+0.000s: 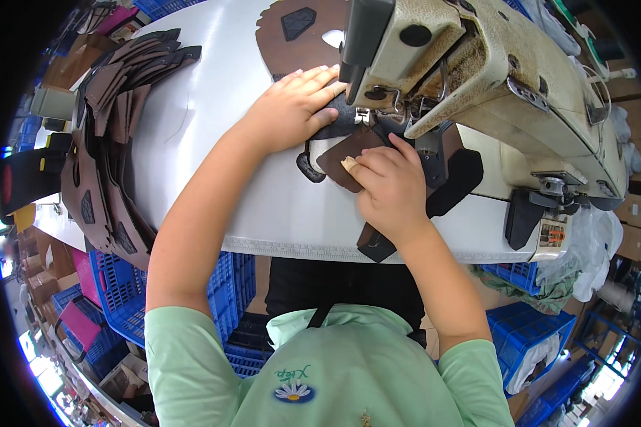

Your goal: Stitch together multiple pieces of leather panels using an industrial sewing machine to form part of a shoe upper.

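My left hand (295, 107) lies flat with its fingers stretched out, on the edge of a large brown and black shoe-upper-like piece (299, 46) beside the sewing machine (434, 57). My right hand (393, 186) has its fingers bent over a smaller brown piece (343, 158) and presses it close to the presser foot (363, 115). Tan wraps show on a finger of each hand. Under and right of my right hand are black parts (459, 181) of the work. The needle point and the seam are too small to make out.
A thick stack of brown and black cut pieces (107, 142) hangs over the left side of the white table (192, 171). A ruler strip (292, 247) runs along the near edge. Blue crates (228, 299) stand below, with another blue bin (530, 341) at the lower right.
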Tool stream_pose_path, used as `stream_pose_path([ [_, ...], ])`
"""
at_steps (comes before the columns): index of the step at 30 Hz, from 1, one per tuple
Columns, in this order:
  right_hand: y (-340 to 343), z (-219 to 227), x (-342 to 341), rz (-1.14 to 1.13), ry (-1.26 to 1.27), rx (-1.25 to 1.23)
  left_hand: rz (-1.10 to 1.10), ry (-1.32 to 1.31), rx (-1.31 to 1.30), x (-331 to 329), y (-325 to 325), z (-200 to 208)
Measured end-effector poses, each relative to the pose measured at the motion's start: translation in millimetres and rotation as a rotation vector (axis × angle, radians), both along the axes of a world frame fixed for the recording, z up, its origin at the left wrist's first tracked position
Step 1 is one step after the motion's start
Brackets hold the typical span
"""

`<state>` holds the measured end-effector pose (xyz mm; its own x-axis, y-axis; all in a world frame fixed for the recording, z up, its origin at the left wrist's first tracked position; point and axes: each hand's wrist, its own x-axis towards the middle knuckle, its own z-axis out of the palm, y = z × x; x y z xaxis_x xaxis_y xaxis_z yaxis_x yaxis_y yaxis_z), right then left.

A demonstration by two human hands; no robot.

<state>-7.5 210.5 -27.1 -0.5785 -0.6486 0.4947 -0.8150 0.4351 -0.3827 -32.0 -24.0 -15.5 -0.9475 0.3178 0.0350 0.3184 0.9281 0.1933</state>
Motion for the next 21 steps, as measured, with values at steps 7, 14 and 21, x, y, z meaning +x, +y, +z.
stream_pose_path([
  [7, 2.2, 0.1, -1.7, 0.013, -0.004, -0.017, 0.026, -0.032, 0.000, 0.8, 2.6, 4.5],
  [14, 1.8, 0.5, -1.8, 0.015, 0.001, -0.033, 0.048, -0.056, -0.024, 1.6, 5.2, 9.0],
  [21, -2.8, -1.8, -1.1, 0.005, 0.034, -0.007, 0.032, -0.054, -0.047, -5.1, 1.1, 4.0],
])
